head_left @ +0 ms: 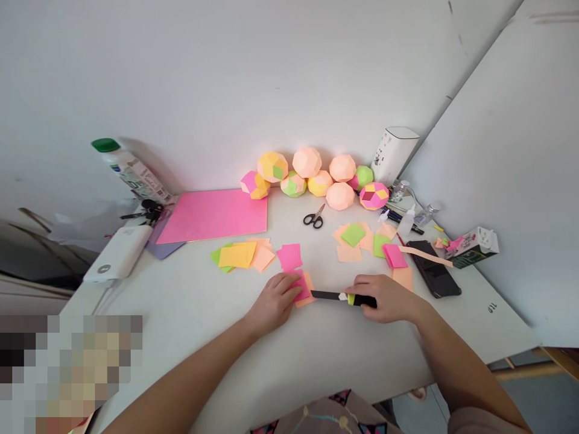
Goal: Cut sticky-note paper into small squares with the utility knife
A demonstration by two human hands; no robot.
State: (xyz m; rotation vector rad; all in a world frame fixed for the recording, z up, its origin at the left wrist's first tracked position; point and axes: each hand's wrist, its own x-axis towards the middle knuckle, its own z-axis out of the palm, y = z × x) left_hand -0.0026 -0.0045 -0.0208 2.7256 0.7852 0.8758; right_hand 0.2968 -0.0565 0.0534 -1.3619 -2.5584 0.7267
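Observation:
My left hand (277, 299) lies with its fingers stretched over a small pink paper square (299, 286), holding it down against the table. A peach paper piece (309, 288) sticks out beneath that square on its right side. In my right hand (384, 299) is a utility knife (327, 295) with a dark blade and a black and yellow-green handle. The blade points left, its tip at the edge of the peach paper; whether it touches cannot be made out. Just above my left hand lie more pink paper squares (289, 257).
Faceted paper balls (340, 196) line the wall, with scissors (313, 217) in front. Paper pieces (237, 255) lie left, others (349, 253) right. A large pink sheet (217, 214), a white power bank (118, 254), a phone (435, 269) and a glue bottle (406, 222) surround the work area.

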